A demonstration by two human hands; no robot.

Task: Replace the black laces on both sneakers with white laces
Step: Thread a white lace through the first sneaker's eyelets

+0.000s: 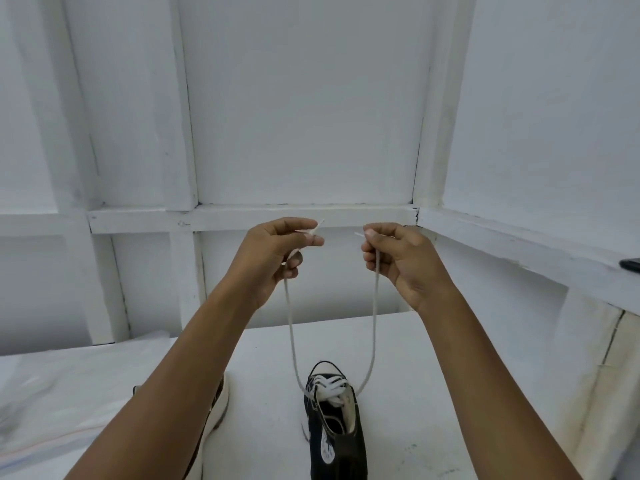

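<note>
Above the black sneaker (334, 424) standing on the counter (415, 393), left hand (273, 258) and right hand (401, 261) each pinch one raised end of its white lace (373, 334) — second sneaker (218, 403) left of it.

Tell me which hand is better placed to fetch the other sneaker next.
Left, probably. The left hand and right hand each pinch a white lace end, but the other sneaker lies under the left forearm, across the upright sneaker from the right.

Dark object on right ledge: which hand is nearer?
Right. The right hand, pinching a white lace end, is left of the dark object; the left hand, pinching the other end, is farther left.
</note>
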